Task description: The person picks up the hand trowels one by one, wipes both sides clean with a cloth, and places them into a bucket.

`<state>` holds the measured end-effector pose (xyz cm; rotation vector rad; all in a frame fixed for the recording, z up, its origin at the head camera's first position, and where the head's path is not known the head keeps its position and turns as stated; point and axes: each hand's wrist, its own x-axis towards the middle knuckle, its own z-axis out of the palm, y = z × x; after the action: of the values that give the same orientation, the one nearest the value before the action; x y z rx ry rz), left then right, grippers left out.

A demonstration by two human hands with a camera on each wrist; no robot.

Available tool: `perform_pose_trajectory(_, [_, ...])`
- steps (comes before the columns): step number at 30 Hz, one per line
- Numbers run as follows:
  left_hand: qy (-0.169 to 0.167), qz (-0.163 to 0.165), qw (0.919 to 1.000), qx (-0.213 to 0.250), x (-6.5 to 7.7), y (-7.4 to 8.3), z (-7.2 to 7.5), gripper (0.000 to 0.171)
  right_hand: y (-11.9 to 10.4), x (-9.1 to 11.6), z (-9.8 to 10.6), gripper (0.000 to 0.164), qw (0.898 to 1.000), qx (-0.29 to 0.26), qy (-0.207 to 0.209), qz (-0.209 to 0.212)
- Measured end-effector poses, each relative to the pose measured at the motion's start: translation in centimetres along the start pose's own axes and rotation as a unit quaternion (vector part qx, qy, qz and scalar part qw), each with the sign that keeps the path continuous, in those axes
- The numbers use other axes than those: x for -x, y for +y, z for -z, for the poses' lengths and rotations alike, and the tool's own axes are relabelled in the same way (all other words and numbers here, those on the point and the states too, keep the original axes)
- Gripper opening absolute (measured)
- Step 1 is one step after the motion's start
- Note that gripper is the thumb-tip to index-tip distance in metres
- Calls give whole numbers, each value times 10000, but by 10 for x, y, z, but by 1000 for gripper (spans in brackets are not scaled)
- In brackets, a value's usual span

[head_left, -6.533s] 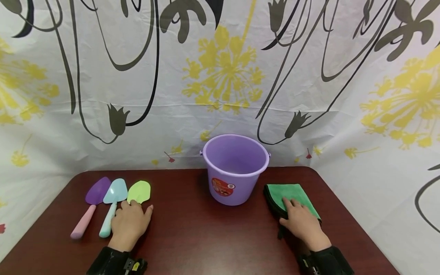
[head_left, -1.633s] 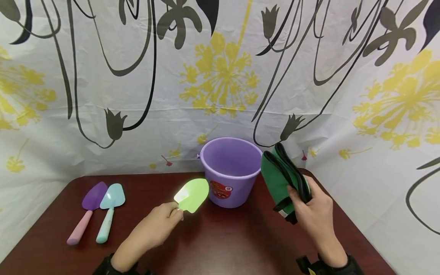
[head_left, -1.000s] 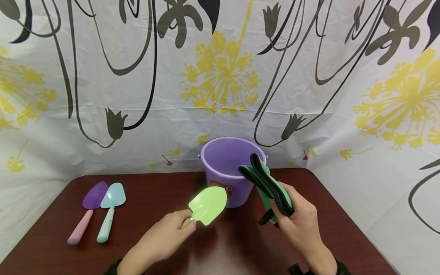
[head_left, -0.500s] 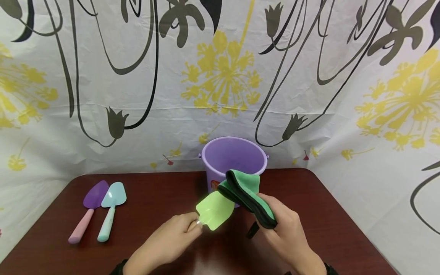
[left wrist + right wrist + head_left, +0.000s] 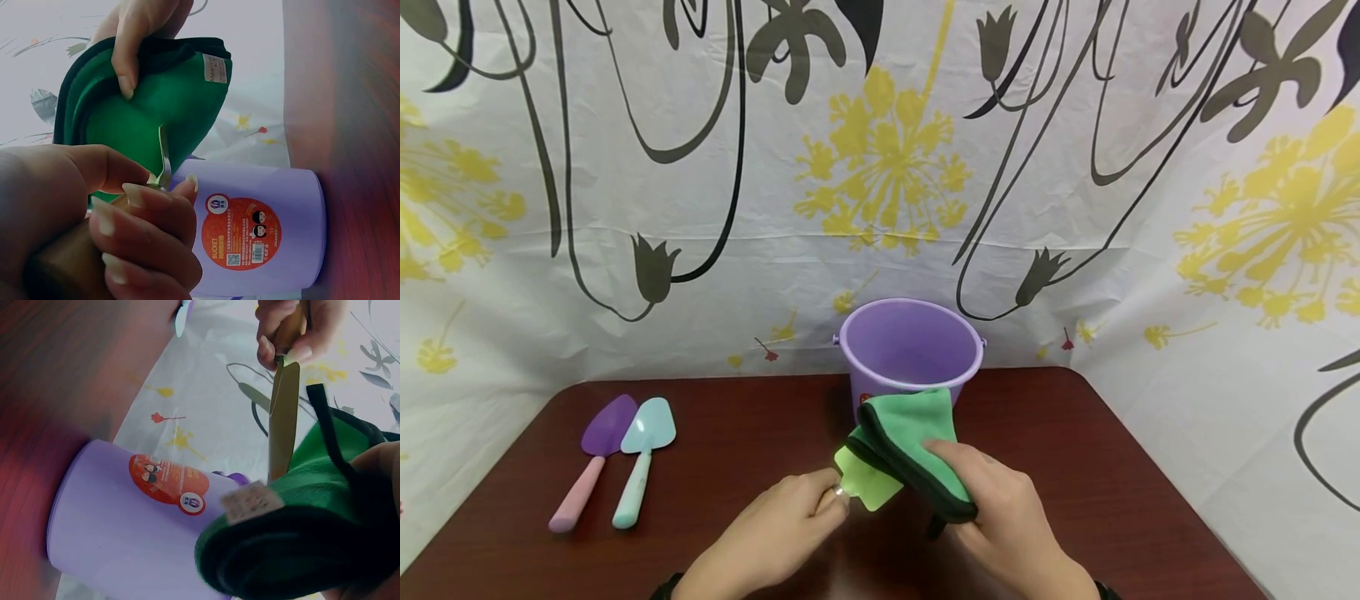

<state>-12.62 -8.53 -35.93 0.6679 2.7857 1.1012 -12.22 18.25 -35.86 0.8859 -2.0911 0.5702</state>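
My left hand (image 5: 778,525) grips the handle of a lime-green hand trowel (image 5: 867,479), held above the table in front of the bucket. Fingers wrap round its wooden-looking handle in the left wrist view. My right hand (image 5: 1011,517) holds a folded green cloth (image 5: 917,429) with black edging, thumb on top. In the head view the cloth covers much of the trowel's blade. From the right wrist, the blade (image 5: 284,419) meets the cloth (image 5: 319,487) at its lower end. Behind both stands an upright purple bucket (image 5: 868,387), its red label mostly hidden in the head view.
At the table's left lie a purple trowel (image 5: 612,425) with a pink handle and a light-blue trowel (image 5: 649,427), side by side. The dark red-brown table (image 5: 745,425) backs onto a white flower-patterned sheet (image 5: 820,275).
The lime trowel was picked up from the left and the cloth from the right. Both came together before the bucket; lately the cloth moved left and down over the blade.
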Motion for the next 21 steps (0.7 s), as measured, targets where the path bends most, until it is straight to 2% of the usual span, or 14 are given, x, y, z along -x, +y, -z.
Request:
perform_pose_trajectory(7, [-311,96,9988,357,-5,-2,0,23,-3,-3,-8,61,9960,382,-94,797])
perform_pose_trajectory(10, [-314,130,9986,413,-6,-5,-2,27,-6,-3,-11,53,9945,335,-129,981])
perform_pose_trajectory(14, [-238,-1,9992,326,-6,-7,-3,28,-9,-6,-15,40,9896,129,-14,1431])
perform_pose_trajectory(19, [-100,-13,9989,468,-4,-9,-2,6,-13,-8,-19,35,9796,-27,77,2008])
perform_pose_trajectory(21, [50,-15,9989,472,-2,-9,-2,8,-14,-7,-20,38,9767,-15,36,2147])
